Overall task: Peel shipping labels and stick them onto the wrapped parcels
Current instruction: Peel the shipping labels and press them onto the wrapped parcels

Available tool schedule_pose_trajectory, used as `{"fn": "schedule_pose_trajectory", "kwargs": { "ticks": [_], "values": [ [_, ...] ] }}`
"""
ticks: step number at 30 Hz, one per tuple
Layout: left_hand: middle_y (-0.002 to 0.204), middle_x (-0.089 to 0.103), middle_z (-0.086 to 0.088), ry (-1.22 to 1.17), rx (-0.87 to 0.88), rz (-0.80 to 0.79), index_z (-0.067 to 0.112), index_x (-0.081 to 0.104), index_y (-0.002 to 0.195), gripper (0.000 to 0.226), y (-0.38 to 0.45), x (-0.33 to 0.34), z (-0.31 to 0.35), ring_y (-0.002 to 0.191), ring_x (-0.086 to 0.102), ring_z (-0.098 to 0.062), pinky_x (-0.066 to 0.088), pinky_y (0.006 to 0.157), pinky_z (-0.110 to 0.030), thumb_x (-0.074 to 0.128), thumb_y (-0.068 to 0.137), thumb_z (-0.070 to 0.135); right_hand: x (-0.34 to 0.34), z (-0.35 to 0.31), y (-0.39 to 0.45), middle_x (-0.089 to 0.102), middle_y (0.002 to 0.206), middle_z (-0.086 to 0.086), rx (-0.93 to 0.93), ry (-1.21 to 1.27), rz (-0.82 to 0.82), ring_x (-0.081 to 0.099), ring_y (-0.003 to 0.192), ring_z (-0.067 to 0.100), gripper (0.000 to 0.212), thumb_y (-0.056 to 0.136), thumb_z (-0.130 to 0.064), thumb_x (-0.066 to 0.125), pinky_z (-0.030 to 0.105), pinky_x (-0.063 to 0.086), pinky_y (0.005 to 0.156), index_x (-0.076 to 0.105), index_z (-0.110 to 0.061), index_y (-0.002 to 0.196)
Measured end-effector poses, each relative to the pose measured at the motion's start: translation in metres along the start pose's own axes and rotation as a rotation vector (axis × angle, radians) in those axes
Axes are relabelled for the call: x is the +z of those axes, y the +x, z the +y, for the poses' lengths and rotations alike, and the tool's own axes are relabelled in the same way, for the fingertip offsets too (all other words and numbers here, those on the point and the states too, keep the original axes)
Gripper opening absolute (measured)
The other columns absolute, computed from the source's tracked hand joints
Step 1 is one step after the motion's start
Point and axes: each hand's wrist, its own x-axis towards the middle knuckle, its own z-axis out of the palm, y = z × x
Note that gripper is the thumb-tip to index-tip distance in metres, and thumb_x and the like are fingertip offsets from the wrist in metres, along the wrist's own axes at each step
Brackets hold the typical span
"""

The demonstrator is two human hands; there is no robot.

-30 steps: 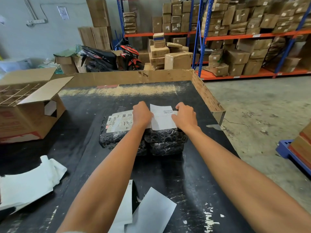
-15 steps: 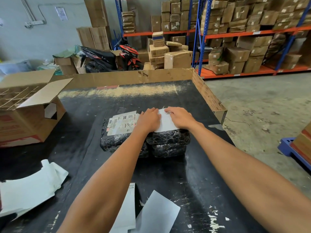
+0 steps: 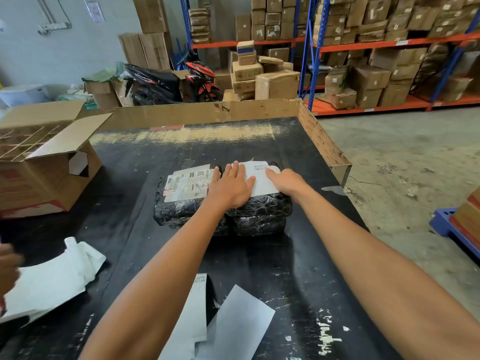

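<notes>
Black wrapped parcels sit stacked mid-table: a left parcel [image 3: 176, 209] wearing a printed shipping label [image 3: 188, 184], and a right parcel [image 3: 259, 211] with a white label [image 3: 261, 175] lying on top. My left hand [image 3: 231, 185] lies flat with straight fingers, pressing the white label's left part. My right hand [image 3: 287, 181] rests on the label's right edge, fingers extended over it. Loose label sheets [image 3: 233, 326] and a barcode strip lie at the table's near edge between my forearms.
The black table [image 3: 145, 242] has a cardboard rim [image 3: 322, 141] at the back and right. An open carton [image 3: 49, 162] stands at left. White backing paper [image 3: 52, 279] lies near left, beside another person's hand [image 3: 7, 266]. Shelves of boxes and a motorbike stand behind.
My left hand has opened from a curled grip and now lies flat on the white label. My right hand slid right to the label's edge, uncovering more of it.
</notes>
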Motion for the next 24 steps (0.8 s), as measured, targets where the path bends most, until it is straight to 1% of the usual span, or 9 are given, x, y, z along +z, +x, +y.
{"fn": "schedule_pose_trajectory", "kwargs": {
  "ticks": [4,9,12,14,16,18,20,22,24],
  "values": [
    [0.169,-0.004,-0.006,0.021,-0.002,0.033,0.011,-0.001,0.161,0.069,-0.006,0.003,0.0,0.156,-0.004,-0.022,-0.005,0.125,-0.046,0.008,0.105,0.051,0.003,0.003,-0.007,0.053,0.147,0.015,0.046,0.127,-0.012,0.054,0.131,0.034,0.078,0.095,-0.061,0.05,0.045,0.048,0.108,0.047,-0.002,0.147],
    [0.169,-0.004,-0.006,0.026,0.043,0.054,0.011,-0.002,0.16,0.066,-0.015,0.005,-0.003,0.156,-0.003,-0.021,-0.002,0.126,-0.042,0.008,0.106,0.047,0.006,0.006,-0.01,0.066,0.128,0.011,0.102,0.55,-0.056,0.066,0.113,0.029,0.08,0.08,-0.049,0.078,0.046,0.054,0.101,0.052,0.001,0.136],
    [0.169,-0.005,-0.007,0.014,0.071,0.091,0.01,-0.003,0.16,0.065,-0.021,0.004,-0.006,0.156,-0.003,-0.021,0.0,0.126,-0.04,0.008,0.107,0.045,0.012,0.001,-0.019,0.064,0.129,0.009,0.067,0.646,-0.011,0.064,0.113,0.029,0.09,0.065,-0.056,0.079,0.048,0.054,0.1,0.052,-0.004,0.134],
    [0.169,-0.005,-0.006,0.003,0.077,0.098,0.011,-0.003,0.16,0.066,-0.025,0.004,-0.008,0.156,-0.002,-0.02,0.001,0.127,-0.04,0.009,0.106,0.046,0.012,-0.001,-0.021,0.064,0.126,0.008,0.051,0.68,0.007,0.064,0.112,0.027,0.085,0.065,-0.055,0.08,0.047,0.055,0.098,0.055,-0.005,0.13],
    [0.169,-0.004,-0.004,-0.041,0.074,0.097,0.012,-0.002,0.16,0.067,-0.025,0.003,-0.008,0.156,-0.002,-0.018,0.003,0.126,-0.041,0.009,0.106,0.049,0.008,0.002,-0.021,0.071,0.117,0.007,0.06,0.744,-0.014,0.07,0.103,0.027,0.078,0.059,-0.053,0.084,0.047,0.058,0.095,0.064,-0.006,0.117],
    [0.168,-0.004,-0.001,-0.147,0.08,0.096,0.014,-0.001,0.161,0.067,-0.022,-0.001,-0.004,0.156,-0.003,-0.019,0.004,0.126,-0.044,0.012,0.106,0.05,-0.002,0.011,-0.022,0.077,0.106,0.01,0.089,0.847,-0.05,0.074,0.096,0.03,0.071,0.053,-0.047,0.088,0.051,0.059,0.093,0.071,-0.006,0.108],
    [0.169,-0.005,-0.001,-0.32,0.104,0.091,0.014,0.001,0.161,0.064,-0.02,-0.005,0.004,0.155,-0.004,-0.02,0.002,0.126,-0.042,0.016,0.108,0.047,-0.015,0.019,-0.027,0.079,0.1,0.011,0.112,0.907,-0.072,0.076,0.094,0.031,0.058,0.064,-0.038,0.09,0.051,0.059,0.093,0.071,-0.005,0.107],
    [0.168,-0.005,0.002,-0.521,0.128,0.073,0.015,0.003,0.161,0.062,-0.023,-0.008,0.017,0.155,-0.004,-0.014,-0.001,0.125,-0.033,0.018,0.109,0.045,-0.029,0.032,-0.032,0.079,0.099,0.013,0.136,0.94,-0.054,0.076,0.092,0.031,0.046,0.076,-0.031,0.087,0.047,0.061,0.088,0.069,-0.004,0.109],
    [0.168,-0.001,0.01,-0.735,0.115,0.034,0.025,0.004,0.161,0.064,-0.029,-0.008,0.032,0.154,-0.001,-0.01,0.001,0.125,-0.035,0.015,0.106,0.054,-0.044,0.052,-0.034,0.079,0.099,0.013,0.15,0.988,-0.043,0.077,0.091,0.032,0.047,0.077,-0.03,0.087,0.049,0.062,0.086,0.069,-0.004,0.112]
  ]
}}
